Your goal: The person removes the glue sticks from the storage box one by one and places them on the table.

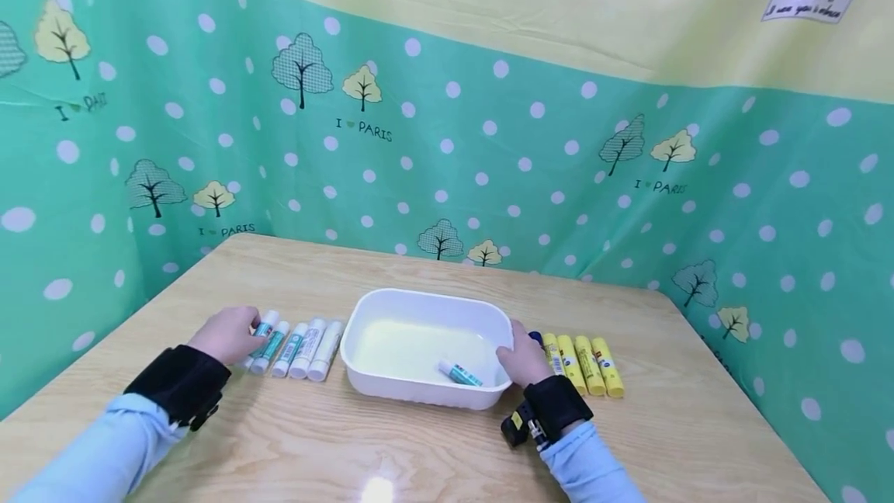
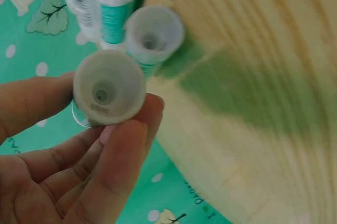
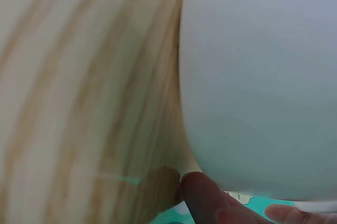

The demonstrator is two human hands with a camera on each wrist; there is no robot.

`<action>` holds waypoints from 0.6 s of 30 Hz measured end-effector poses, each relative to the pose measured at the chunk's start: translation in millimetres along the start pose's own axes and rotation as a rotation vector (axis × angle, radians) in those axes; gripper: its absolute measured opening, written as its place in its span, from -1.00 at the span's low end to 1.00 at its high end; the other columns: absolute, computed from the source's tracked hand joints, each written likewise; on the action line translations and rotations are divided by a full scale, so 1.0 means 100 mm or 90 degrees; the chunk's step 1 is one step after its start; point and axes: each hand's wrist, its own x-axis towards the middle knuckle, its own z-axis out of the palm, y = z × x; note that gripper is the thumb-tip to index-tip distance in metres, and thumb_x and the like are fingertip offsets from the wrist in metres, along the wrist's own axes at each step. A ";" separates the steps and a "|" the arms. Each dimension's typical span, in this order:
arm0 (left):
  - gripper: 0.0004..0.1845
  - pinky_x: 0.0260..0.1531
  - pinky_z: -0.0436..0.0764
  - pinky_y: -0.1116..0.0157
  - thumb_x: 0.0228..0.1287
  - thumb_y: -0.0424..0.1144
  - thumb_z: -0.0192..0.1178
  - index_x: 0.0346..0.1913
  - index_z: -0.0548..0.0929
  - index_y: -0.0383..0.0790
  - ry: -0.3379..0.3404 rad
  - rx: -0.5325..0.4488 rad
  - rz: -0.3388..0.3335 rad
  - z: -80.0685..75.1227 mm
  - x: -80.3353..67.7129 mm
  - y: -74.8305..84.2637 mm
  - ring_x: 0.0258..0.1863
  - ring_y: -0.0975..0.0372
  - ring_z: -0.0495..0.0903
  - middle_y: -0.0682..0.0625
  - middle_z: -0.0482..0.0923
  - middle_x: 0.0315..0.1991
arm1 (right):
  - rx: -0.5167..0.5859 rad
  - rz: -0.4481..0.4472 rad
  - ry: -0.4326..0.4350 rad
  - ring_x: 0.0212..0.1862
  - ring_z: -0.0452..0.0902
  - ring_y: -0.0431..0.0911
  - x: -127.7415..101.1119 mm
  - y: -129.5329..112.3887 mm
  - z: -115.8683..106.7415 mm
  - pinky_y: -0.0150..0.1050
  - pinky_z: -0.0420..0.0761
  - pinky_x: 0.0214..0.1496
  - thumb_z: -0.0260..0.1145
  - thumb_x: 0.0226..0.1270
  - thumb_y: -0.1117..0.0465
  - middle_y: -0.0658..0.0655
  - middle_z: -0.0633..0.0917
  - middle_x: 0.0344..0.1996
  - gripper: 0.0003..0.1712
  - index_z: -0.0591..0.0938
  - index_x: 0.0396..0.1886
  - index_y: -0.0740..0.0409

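- Left hand (image 1: 226, 334): grip pinches a white-and-teal glue stick (image 2: 108, 89) by its cap end, at the outer end of the white-and-teal row (image 1: 300, 348) lying left of the white tub (image 1: 426, 309).
- Right hand (image 1: 524, 355): grip rests against the tub's right wall, fingers curled on the rim.
- Inside the tub: one white-and-teal stick (image 1: 459, 373), near the right wall.
- Right of the tub: a row of yellow glue sticks (image 1: 587, 363) on the wooden counter (image 1: 419, 456).

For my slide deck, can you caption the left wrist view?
Left hand pinches a white-and-teal glue stick beside others.
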 end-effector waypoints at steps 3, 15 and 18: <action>-0.76 -0.51 0.35 0.26 -0.04 -0.34 0.12 -0.37 0.46 -0.52 -0.013 0.008 -0.022 0.03 -0.01 -0.05 -0.54 0.14 0.36 -0.16 0.44 -0.52 | -0.004 -0.008 -0.005 0.07 0.36 0.11 0.00 0.00 0.01 -0.02 0.41 -0.01 -0.02 0.16 0.31 0.32 0.33 0.13 -0.39 0.11 0.25 0.21; -0.88 -0.54 0.34 0.30 -0.02 -0.42 0.05 -0.49 0.45 -0.49 -0.039 0.014 -0.069 0.05 0.08 -0.10 -0.57 0.14 0.37 -0.16 0.41 -0.57 | -0.005 -0.018 -0.011 0.00 0.41 0.12 0.02 0.04 -0.01 -0.11 0.51 -0.19 -0.03 0.14 0.31 0.36 0.34 0.10 -0.38 0.10 0.25 0.22; -0.89 -0.55 0.34 0.30 -0.03 -0.44 0.04 -0.49 0.46 -0.49 -0.037 0.016 -0.079 0.07 0.08 -0.14 -0.58 0.14 0.37 -0.16 0.42 -0.57 | -0.010 -0.025 -0.012 0.00 0.41 0.12 0.02 0.02 0.00 -0.09 0.50 -0.18 -0.03 0.13 0.31 0.36 0.34 0.10 -0.38 0.10 0.24 0.23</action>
